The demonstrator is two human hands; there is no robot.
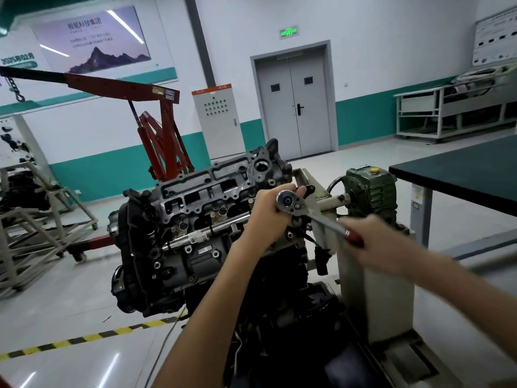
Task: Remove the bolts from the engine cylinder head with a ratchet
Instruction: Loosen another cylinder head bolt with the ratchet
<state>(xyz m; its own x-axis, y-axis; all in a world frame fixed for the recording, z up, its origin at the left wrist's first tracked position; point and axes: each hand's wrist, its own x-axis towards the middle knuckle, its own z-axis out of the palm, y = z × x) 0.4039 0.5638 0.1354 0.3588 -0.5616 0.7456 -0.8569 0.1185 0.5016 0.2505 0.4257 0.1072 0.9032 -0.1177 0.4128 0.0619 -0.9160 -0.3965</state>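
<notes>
One head-worn wide-angle view faces forward and slightly down, tilted, near the engine (190,197). Grey doors (293,107) lie far off at 1 o'clock.

The ratchet (317,218) is polished, mirror-bright metal with a glossy dark-red grip; the cylinder head (201,189) is dull grey cast metal, rough and grimy; the tube (195,235) is smooth, shiny metal; the floor (84,317) is glossy; the worktop (461,175) is dark and matt.

Over the cylinder head (212,189), left hand (270,211) cups the ratchet (310,212) head; right hand (369,242) grips its handle.
</notes>
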